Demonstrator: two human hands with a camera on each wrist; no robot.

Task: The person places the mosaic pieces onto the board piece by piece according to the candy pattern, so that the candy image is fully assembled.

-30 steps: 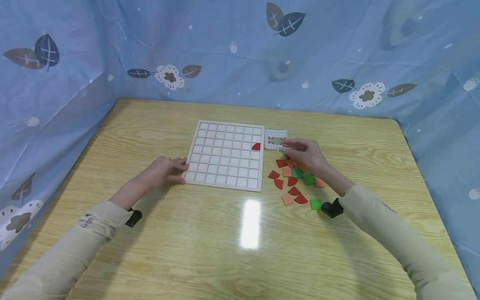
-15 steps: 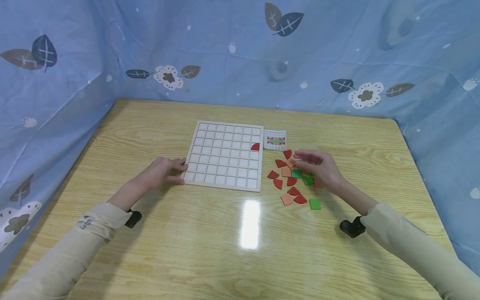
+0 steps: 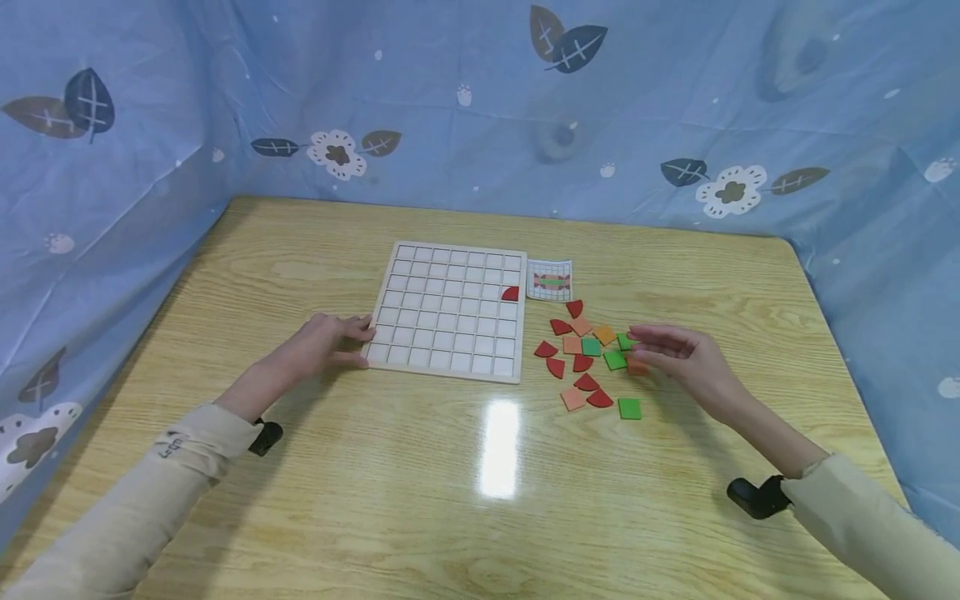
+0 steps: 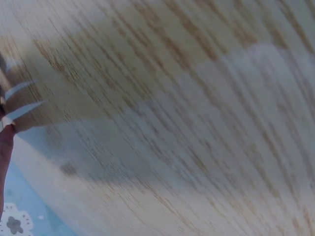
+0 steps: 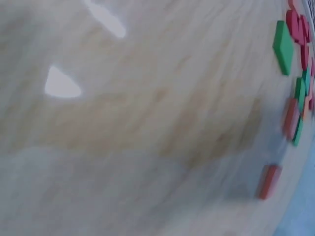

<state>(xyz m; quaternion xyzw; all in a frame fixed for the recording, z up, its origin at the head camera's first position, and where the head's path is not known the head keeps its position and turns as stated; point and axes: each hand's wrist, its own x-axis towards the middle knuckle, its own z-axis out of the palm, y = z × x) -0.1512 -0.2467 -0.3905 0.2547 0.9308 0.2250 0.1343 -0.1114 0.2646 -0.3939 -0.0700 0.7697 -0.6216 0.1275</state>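
Observation:
My left hand (image 3: 318, 343) rests at the near-left corner of a white grid board (image 3: 480, 373), its fingertips on the left edge. In the left wrist view just a bit of a finger (image 4: 6, 147) shows at the left border. One red quarter-circle piece (image 3: 511, 293) lies in a cell by the board's right side. My right hand (image 3: 693, 367) hovers over the right end of the loose pieces, fingers reaching left. Its fingertips overlap a green square tile (image 3: 625, 342) and an orange square tile (image 3: 637, 367). The right wrist view shows tiles, not the hand.
A small pattern card (image 3: 550, 281) lies against the board's right side. Below it are scattered several red quarter-circles (image 3: 587, 382) and orange and green squares, with one green square (image 3: 629, 408) lying apart. A blue patterned cloth (image 3: 465, 125) surrounds the wooden table (image 3: 420, 483).
The right hand has moved right and toward the person, from beside the pattern card across the pieces, uncovering the card and several tiles. The left hand and board stay in place.

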